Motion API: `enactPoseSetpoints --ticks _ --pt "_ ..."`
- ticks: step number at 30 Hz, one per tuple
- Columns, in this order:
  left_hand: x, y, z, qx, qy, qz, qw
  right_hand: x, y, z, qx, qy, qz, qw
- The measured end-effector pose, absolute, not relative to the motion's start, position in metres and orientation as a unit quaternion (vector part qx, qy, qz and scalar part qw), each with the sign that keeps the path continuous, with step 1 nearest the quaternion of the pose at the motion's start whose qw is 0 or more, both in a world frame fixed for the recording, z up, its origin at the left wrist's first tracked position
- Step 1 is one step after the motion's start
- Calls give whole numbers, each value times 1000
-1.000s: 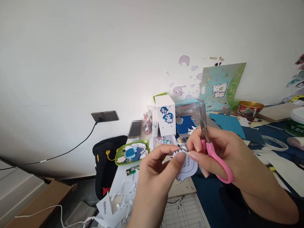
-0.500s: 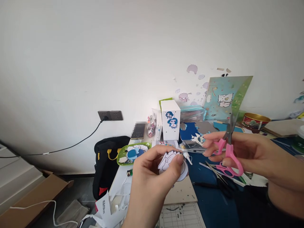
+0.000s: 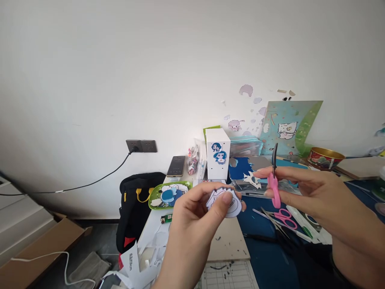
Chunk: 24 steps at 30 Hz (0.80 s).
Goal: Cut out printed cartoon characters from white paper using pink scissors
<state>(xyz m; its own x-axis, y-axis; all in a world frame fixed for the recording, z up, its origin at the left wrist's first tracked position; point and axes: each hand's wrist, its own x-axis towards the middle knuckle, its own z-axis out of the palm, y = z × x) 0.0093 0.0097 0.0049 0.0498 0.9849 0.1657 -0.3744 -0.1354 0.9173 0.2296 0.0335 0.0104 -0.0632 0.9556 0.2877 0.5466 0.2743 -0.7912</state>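
My left hand (image 3: 200, 216) pinches a small paper cutout (image 3: 233, 206) between thumb and fingers. Line drawing covers its white face, and its top edge is jagged. To the right, my right hand (image 3: 306, 188) grips pink-handled scissors (image 3: 274, 190) by the handles, blades pointing up. The scissors are apart from the cutout. Below the right hand, a second pair of pink scissors (image 3: 285, 218) lies on the dark blue mat (image 3: 261, 261) among other tools. A white jagged paper scrap (image 3: 252, 180) shows behind the right fingertips.
A green tray (image 3: 155, 202) of cut pieces stands left of my left hand, near a phone (image 3: 176, 166). A white box (image 3: 218, 170) with stickers is behind. At the right sits a gold-rimmed tin (image 3: 326, 158). Paper scraps (image 3: 135, 261) lie at the lower left.
My right hand has turned the scissors edge-on and shifted them slightly left and down. The cutout in my left hand has tilted and risen a little.
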Motion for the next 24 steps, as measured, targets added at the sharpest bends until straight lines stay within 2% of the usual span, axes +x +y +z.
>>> enactPoseSetpoints --ticks 6,11,15,24 --pt "9 6 6 429 391 589 562 220 32 12 -517 -716 240 403" --pt "2 9 0 491 394 571 526 211 32 10 -382 -670 408 488" --pt "1 8 1 503 395 570 517 202 32 8 -338 -635 484 498" --pt "-1 6 9 493 404 572 516 196 31 8 -332 -632 502 488"
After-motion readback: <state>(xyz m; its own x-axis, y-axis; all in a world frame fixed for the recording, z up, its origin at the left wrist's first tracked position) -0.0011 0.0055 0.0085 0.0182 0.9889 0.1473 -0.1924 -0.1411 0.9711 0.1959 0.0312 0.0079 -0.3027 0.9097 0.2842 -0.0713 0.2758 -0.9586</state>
